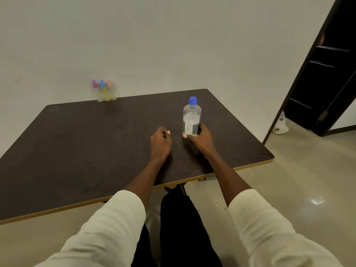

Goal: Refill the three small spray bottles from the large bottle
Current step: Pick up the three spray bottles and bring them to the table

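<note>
Head view: right hand (200, 138) wraps the capped bottle (191, 117), upright near the table's (77, 141) right edge. Left hand (160, 144) rests beside it, fingers curled, empty. Three sprayers (105, 90) line the far edge, well apart.

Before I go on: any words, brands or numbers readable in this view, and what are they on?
None can be read.
White label on the clear plastic large bottle with a blue cap, held by the right hand: lines of print, too small and blurred.
Three small clear spray bottles: no text visible.
</note>
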A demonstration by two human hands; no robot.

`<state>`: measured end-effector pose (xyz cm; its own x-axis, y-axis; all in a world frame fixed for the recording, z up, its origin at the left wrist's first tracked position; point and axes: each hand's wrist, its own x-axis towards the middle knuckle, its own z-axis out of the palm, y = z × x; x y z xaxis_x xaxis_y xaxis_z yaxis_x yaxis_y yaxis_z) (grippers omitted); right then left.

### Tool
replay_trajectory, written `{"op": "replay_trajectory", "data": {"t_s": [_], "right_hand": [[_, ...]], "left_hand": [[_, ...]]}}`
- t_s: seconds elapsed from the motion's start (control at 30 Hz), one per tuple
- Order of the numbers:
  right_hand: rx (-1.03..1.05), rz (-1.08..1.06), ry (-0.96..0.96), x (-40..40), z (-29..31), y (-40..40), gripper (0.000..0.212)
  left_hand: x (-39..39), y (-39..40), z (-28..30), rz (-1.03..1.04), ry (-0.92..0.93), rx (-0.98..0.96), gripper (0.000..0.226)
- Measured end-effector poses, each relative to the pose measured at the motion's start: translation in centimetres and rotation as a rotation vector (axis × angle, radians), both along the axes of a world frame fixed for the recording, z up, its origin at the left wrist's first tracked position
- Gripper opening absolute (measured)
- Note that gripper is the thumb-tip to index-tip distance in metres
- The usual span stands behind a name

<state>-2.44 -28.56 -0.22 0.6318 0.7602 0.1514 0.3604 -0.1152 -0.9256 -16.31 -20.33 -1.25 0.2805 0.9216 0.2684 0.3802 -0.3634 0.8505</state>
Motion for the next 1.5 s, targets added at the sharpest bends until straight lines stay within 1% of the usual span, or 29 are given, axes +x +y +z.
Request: {"op": "replay_trajectory", "data": {"t_s": [0.1, 0.13, 0.17, 0.23, 0.3, 0.33, 0.4, 0.57, 0.73, 0.83, 0.93, 1.07, 1.13, 1.2, 1.33, 1.43, 1.5], "right_hand": [[-0.029, -0.121, -0.117, -0.7, 0.0, -0.1, 0.08], [-0.018, -0.189, -0.168, -1.1, 0.2, -0.3, 0.08], [0.029, -0.254, -0.217, -1.6, 0.3, -0.6, 0.073], [0.176, -0.303, -0.295, -2.9, 0.4, -1.0, 0.047], [0.236, -0.201, -0.351, -4.4, 0.4, -0.9, 0.023], [0.228, -0.132, -0.366, -5.0, 0.3, -0.6, 0.017], [0.189, -0.041, -0.35, -6.0, 0.1, 0.7, 0.013], [0.107, 0.032, -0.201, -8.4, 0.4, 6.9, 0.01], [0.083, 0.051, -0.123, -10.5, 0.1, 15.3, 0.007], [0.062, 0.067, -0.07, -11.3, 0.0, 20.9, 0.005], [0.04, 0.11, -0.039, -11.6, -0.1, 27.5, 0.004], [0.032, 0.151, 0.01, -11.5, -0.6, 35.9, 0.021], [0.038, 0.146, 0.005, -11.5, -1.0, 39.6, 0.028], [0.047, 0.146, -0.027, -11.3, -1.1, 42.3, 0.036], [0.064, 0.17, -0.071, -11.4, -0.9, 45.8, 0.055], [0.089, 0.151, -0.096, -11.6, -0.6, 47.4, 0.061], [0.095, 0.114, -0.125, -11.7, -0.4, 48.2, 0.064]], "left_hand": [[-0.2, -0.1, 0.1, 0.005, -0.021, 0.004, 0.009], [-0.4, -0.2, 0.2, 0.008, -0.034, 0.008, 0.01], [-0.4, -0.3, 0.2, 0.009, -0.05, 0.007, 0.011], [-0.7, -0.6, 0.4, 0.014, -0.093, 0.003, 0.012], [-1.1, -0.7, 0.8, 0.04, -0.16, -0.016, 0.014], [-1.3, -0.7, 0.8, 0.061, -0.195, -0.035, 0.016], [-2.2, -0.4, 1.0, 0.112, -0.243, -0.078, 0.02], [-6.4, 3.5, 1.3, 0.282, -0.287, -0.077, 0.019], [-11.0, 10.9, 1.5, 0.414, -0.249, -0.045, 0.013], [-12.3, 16.1, 1.6, 0.432, -0.212, -0.014, 0.009], [-12.5, 22.4, 1.4, 0.434, -0.193, -0.029, 0.004], [-11.8, 30.3, 0.8, 0.461, -0.247, -0.05, 0.008], [-11.1, 33.5, 0.5, 0.439, -0.219, -0.026, 0.011], [-10.2, 35.9, 0.2, 0.407, -0.17, 0.015, 0.02], [-8.7, 39.0, 0.7, 0.433, -0.131, 0.047, 0.036], [-8.3, 40.1, 1.0, 0.475, -0.146, 0.085, 0.038], [-8.3, 40.6, 0.9, 0.51, -0.191, 0.066, 0.035]]}}
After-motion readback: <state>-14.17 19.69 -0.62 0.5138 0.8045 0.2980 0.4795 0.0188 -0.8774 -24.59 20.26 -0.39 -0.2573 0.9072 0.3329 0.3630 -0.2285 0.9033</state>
